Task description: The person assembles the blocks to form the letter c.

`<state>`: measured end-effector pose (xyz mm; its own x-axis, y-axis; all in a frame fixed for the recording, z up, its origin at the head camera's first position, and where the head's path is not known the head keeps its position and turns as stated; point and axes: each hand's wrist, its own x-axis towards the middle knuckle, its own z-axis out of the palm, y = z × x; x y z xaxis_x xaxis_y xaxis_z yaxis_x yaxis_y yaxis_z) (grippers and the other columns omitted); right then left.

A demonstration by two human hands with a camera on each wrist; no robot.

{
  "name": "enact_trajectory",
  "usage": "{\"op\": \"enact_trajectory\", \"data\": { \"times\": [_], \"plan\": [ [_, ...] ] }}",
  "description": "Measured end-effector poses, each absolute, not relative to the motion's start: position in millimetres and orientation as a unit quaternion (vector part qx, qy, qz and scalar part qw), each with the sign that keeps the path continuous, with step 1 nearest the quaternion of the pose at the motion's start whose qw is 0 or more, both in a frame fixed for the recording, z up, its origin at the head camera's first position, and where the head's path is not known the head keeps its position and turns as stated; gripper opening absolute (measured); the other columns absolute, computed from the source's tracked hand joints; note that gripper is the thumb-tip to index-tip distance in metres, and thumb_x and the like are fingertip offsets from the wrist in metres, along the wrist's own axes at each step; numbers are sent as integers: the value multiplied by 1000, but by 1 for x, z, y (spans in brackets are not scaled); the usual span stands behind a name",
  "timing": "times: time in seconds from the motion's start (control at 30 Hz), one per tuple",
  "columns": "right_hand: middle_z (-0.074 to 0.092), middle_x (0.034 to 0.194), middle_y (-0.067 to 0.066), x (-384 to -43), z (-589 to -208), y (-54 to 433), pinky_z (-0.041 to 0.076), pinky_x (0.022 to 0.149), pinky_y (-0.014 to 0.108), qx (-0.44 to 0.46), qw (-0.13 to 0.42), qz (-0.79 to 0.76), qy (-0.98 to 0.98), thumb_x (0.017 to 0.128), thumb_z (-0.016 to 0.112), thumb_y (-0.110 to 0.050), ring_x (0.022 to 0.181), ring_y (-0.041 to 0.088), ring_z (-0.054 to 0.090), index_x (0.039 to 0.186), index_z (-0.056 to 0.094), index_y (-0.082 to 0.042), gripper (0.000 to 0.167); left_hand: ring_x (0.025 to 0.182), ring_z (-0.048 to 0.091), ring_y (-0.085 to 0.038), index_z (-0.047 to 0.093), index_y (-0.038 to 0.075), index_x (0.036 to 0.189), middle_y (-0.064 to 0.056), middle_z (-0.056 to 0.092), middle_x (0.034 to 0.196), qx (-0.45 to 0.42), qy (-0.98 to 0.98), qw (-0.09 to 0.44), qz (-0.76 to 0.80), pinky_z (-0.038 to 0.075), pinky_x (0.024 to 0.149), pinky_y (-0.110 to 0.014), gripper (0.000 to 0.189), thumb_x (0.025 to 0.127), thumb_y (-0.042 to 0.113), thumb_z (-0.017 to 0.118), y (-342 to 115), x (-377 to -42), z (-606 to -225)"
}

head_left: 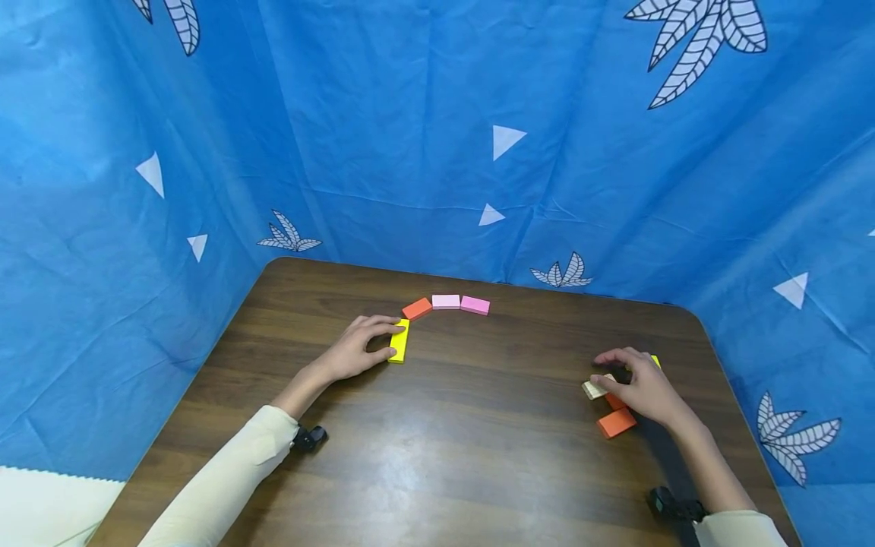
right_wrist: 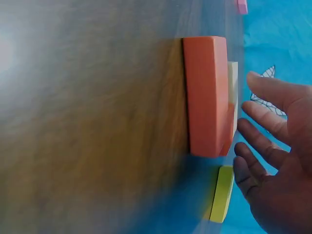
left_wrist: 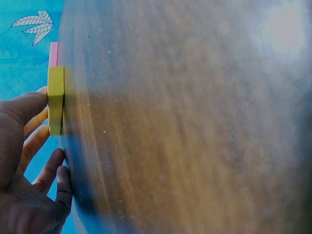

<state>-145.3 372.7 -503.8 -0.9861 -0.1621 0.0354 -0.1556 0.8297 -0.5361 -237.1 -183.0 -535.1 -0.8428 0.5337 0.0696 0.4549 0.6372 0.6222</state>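
My left hand is at a flat yellow block lying on the table, its thumb and fingers holding the block from above. In the left wrist view the thumb lies at the block's upper edge. Over a small group of blocks at the right hovers my right hand, fingers loosely bent and spread, with nothing between them. Below and beside it lie a cream block, an orange-red block, another orange-red block partly covered by the hand, and a yellow block.
From the left hand's yellow block, an orange block, a pale pink block and a darker pink block curve along the back. A blue patterned cloth hangs behind the brown wooden table.
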Motion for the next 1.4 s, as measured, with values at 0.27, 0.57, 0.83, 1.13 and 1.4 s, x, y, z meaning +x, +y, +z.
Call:
{"op": "enact_trajectory", "data": {
  "times": [0.27,0.57,0.83,1.13,1.4],
  "plan": [
    [73,131,24,-129,-507,377,40,92,54,-68,6,-256,964,95,84,-30,119,43,51,125,76,-8,38,141,50,-33,64,22,152,0,55,164,277,903,61,324,42,114,-60,50,103,29,75,-183,-237,-537],
    [66,139,28,-120,-511,377,44,91,57,-62,29,-268,961,93,85,-21,118,42,54,131,73,-9,42,140,50,-32,64,22,152,-1,56,163,274,904,60,323,43,113,-59,50,103,28,75,-184,-234,-538],
    [68,134,25,-120,-512,375,42,86,46,-61,16,-268,961,90,87,-17,110,36,55,129,75,-9,42,139,51,-32,65,21,151,-2,57,163,273,904,57,323,44,112,-58,50,103,28,75,-186,-234,-538],
    [71,111,12,-120,-514,375,41,77,30,-61,3,-257,965,88,90,-18,92,22,53,118,75,-10,35,140,51,-32,64,22,152,-1,56,163,272,906,59,320,43,114,-58,50,103,29,75,-185,-235,-536],
    [70,112,13,-119,-515,374,43,78,32,-48,12,-260,964,89,89,-18,94,24,55,119,73,-9,35,141,50,-33,64,21,152,-1,56,163,272,906,61,318,42,115,-59,51,103,28,75,-183,-235,-533]
  ]
}}
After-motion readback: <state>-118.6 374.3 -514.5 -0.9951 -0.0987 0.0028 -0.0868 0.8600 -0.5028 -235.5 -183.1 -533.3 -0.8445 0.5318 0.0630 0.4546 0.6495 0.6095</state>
